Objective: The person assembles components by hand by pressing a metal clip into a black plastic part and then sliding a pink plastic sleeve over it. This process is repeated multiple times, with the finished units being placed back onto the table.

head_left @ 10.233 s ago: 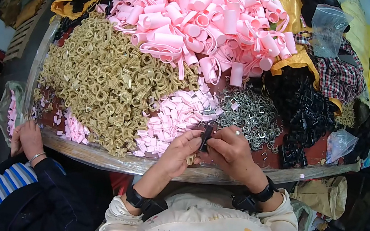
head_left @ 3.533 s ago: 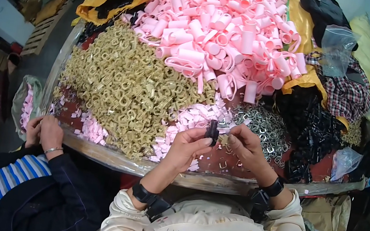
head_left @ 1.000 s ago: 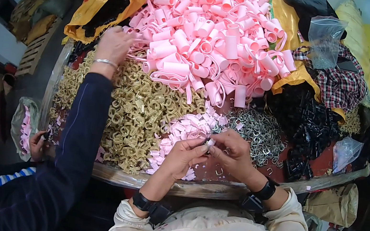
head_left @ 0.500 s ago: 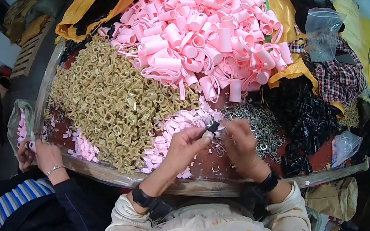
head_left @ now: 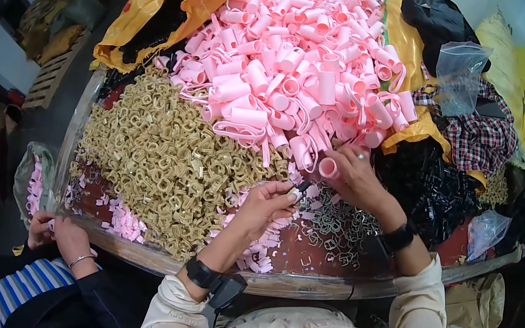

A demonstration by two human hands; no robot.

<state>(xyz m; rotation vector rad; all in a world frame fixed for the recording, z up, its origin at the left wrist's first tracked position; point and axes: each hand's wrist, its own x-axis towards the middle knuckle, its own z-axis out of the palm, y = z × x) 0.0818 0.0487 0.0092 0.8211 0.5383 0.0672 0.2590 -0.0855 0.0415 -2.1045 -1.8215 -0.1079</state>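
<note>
Red-topped worktable (head_left: 293, 255) with a wooden rim (head_left: 318, 287), heaped with small parts. Near its centre, the left hand (head_left: 259, 211) pinches a small black plastic piece (head_left: 302, 186) between thumb and fingers, over pale pink chips (head_left: 254, 259). Farther right, the right hand (head_left: 361, 180) grasps a pink tube (head_left: 328, 168) at the near edge of a large pile of pink tubes (head_left: 297, 73). Tan ring-shaped pieces (head_left: 161, 155) cover the left; silver U-shaped hooks (head_left: 332, 244) lie nearer than the right hand, black plastic parts (head_left: 429, 197) farther right. At near left, a co-worker's hands (head_left: 71, 242) are close together.
</note>
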